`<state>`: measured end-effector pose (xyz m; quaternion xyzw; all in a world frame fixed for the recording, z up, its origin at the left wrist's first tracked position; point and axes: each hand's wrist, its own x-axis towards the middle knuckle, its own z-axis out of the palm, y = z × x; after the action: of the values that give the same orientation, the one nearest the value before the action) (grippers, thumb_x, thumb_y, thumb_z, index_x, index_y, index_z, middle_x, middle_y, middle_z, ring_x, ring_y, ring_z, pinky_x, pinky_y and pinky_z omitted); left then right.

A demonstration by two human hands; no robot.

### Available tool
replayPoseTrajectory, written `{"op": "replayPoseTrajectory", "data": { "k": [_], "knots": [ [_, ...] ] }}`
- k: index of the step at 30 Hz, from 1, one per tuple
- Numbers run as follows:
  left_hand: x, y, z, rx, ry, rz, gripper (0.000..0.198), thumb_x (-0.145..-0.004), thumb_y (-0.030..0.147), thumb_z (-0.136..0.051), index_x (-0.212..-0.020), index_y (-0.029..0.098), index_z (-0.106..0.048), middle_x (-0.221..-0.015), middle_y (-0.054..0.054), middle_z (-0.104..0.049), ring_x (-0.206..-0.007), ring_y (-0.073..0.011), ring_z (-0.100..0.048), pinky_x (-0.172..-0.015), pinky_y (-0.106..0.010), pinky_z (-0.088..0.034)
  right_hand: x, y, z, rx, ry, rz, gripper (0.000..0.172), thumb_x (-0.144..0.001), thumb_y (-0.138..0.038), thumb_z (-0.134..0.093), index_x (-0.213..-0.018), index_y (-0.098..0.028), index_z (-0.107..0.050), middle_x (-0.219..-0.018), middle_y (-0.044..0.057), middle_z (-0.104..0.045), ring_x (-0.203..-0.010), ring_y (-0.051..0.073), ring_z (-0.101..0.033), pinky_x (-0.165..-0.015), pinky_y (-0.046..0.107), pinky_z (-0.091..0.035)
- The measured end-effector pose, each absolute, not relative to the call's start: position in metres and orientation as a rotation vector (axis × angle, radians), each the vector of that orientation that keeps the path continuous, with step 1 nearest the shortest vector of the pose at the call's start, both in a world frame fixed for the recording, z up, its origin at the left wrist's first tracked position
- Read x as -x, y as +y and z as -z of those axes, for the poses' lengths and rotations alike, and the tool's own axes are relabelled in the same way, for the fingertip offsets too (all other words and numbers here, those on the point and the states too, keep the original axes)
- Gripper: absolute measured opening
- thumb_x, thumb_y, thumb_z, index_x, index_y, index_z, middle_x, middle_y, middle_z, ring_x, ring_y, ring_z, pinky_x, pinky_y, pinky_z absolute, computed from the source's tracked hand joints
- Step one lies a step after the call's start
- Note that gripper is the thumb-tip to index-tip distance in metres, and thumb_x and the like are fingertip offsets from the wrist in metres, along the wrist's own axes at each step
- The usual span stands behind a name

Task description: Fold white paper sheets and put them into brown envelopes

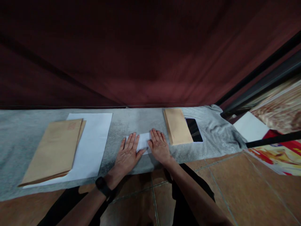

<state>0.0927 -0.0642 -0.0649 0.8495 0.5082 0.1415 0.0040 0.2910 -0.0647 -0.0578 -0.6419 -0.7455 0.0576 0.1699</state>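
A small piece of white paper (142, 142), seemingly folded, lies flat on the grey cloth in front of me. My left hand (128, 153) presses on its left end, fingers stretched out and the thumb pointing across to the right. On the right end rests my right hand (160, 146), also flat with its fingers extended. Both palms cover the ends of the paper, so only its middle shows. Just right of my right hand sits a stack of small brown envelopes (178, 126).
A dark-screened phone (194, 130) lies beside the small envelopes. To the left, large brown envelopes (55, 147) partly cover white sheets (97, 138). The grey cloth (131, 121) spans the narrow surface, backed by a dark red curtain (145, 62). Tiled floor (225, 175) shows below.
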Motion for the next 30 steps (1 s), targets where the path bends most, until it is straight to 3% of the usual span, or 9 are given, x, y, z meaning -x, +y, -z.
{"op": "replayPoseTrajectory", "data": {
  "k": [7,11,16,20,23,26,30],
  "knots": [
    [-0.089,-0.065,0.07,-2.63,1.621,-0.497,0.077,-0.104,0.059,-0.034,-0.158,0.005,-0.04,-0.165,-0.025,-0.036,-0.154,-0.039,-0.036,-0.125,-0.06,-0.029,-0.299,-0.053,0.053,1.811,-2.061,-0.187,0.045,-0.105,-0.027,-0.047,-0.148,-0.016,-0.052,-0.158,0.011,-0.052,-0.147,0.031,-0.042,-0.123,0.05,-0.028],
    [-0.088,-0.063,0.069,-2.622,1.588,-0.506,0.075,-0.104,0.057,-0.034,-0.157,0.005,-0.041,-0.165,-0.025,-0.036,-0.154,-0.038,-0.035,-0.124,-0.059,-0.03,-0.298,-0.044,0.049,1.823,-2.024,-0.172,0.032,-0.101,-0.022,-0.052,-0.132,-0.018,-0.062,-0.139,0.013,-0.063,-0.132,0.029,-0.052,-0.119,0.049,-0.033],
    [-0.086,-0.058,0.066,-2.577,1.573,-0.507,0.07,-0.105,0.052,-0.034,-0.157,0.005,-0.04,-0.164,-0.022,-0.039,-0.155,-0.0354,-0.035,-0.125,-0.056,-0.03,-0.303,-0.033,0.04,1.885,-1.969,-0.251,0.013,-0.099,-0.019,-0.055,-0.103,-0.022,-0.068,-0.112,0.011,-0.071,-0.11,0.028,-0.062,-0.097,0.041,-0.047],
    [-0.084,-0.045,0.062,-2.436,1.59,-0.572,0.065,-0.104,0.048,-0.039,-0.155,0.008,-0.043,-0.16,-0.021,-0.046,-0.151,-0.0346,-0.041,-0.123,-0.053,-0.036,-0.309,-0.029,0.035,1.872,-1.82,-0.453,0.015,-0.097,-0.014,-0.054,-0.094,-0.023,-0.066,-0.094,0.007,-0.073,-0.094,0.024,-0.067,-0.083,0.032,-0.047],
    [-0.08,-0.029,0.056,-2.25,1.632,-0.679,0.056,-0.102,0.04,-0.042,-0.149,0.011,-0.052,-0.148,-0.019,-0.06,-0.138,-0.0319,-0.055,-0.117,-0.049,-0.043,-0.313,-0.025,0.035,1.782,-1.502,-0.712,0.013,-0.092,-0.014,-0.059,-0.089,-0.026,-0.065,-0.08,0.001,-0.069,-0.081,0.022,-0.067,-0.076,0.029,-0.045],
    [-0.076,-0.015,0.051,-2.015,1.66,-0.825,0.045,-0.095,0.033,-0.049,-0.135,0.017,-0.064,-0.127,-0.013,-0.07,-0.116,-0.0274,-0.066,-0.105,-0.043,-0.051,-0.316,-0.02,0.038,1.663,-1.304,-0.853,0.011,-0.086,-0.016,-0.062,-0.081,-0.026,-0.063,-0.076,-0.002,-0.067,-0.08,0.02,-0.065,-0.077,0.029,-0.045],
    [-0.073,-0.005,0.047,-1.678,1.633,-0.914,0.025,-0.085,0.032,-0.056,-0.1,0.02,-0.073,-0.091,-0.005,-0.071,-0.081,-0.0215,-0.066,-0.08,-0.035,-0.054,-0.317,-0.015,0.044,1.58,-1.191,-0.957,0.005,-0.083,-0.027,-0.063,-0.079,-0.024,-0.062,-0.077,-0.002,-0.068,-0.081,0.018,-0.064,-0.077,0.028,-0.048]
  ]
}}
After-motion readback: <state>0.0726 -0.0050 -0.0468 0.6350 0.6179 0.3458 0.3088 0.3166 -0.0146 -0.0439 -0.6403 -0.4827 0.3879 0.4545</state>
